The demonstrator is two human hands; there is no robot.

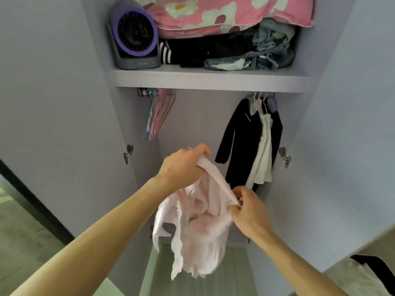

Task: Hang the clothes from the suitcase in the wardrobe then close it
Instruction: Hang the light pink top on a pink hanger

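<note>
Pink garment [198,231] at 6 o'clock, its band gripped by the curled fingers of my left hand [181,167] and right hand [249,210]. Black coat [235,142] already hangs at 1 o'clock; spare hangers [159,114] at 11; wardrobe [209,79] not yet closed.

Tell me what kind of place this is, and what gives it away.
Probably a bedroom, facing an open wardrobe: spare hangers and a black coat hang below a shelf holding a pink quilt. The left hand and right hand grip a pale pink garment.

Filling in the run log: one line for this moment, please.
left hand: grips pink garment | right hand: pinches it | garment: not yet hung | wardrobe: open
</note>
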